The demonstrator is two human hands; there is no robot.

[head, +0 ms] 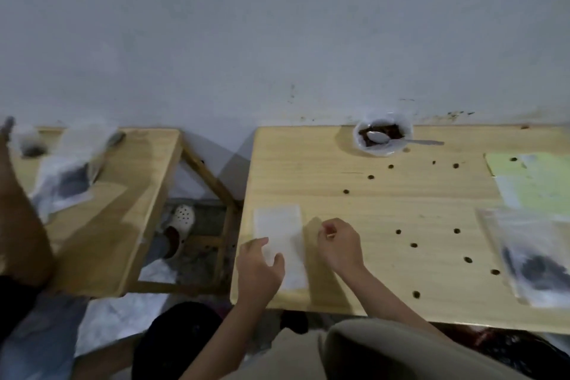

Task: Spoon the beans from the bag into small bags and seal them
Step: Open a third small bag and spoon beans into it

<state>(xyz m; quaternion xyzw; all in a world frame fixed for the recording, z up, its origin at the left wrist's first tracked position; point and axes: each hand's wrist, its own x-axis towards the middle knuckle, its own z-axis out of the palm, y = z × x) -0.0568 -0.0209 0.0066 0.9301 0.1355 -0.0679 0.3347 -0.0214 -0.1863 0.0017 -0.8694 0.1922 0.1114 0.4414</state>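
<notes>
A small empty clear bag lies flat near the front left of the right-hand table. My left hand rests on its lower part, fingers and thumb spread on the plastic. My right hand hovers just right of the bag with its fingers curled and fingertips together; whether they pinch anything is unclear. The open bag of dark beans stands at the back by the wall, a spoon lying in it with the handle pointing right. Several loose beans are scattered over the tabletop.
A filled clear bag of beans lies at the right edge, with yellow-green paper and more bags behind it. A second table at left carries filled bags; another person's arm is over it. A shoe shows in the gap.
</notes>
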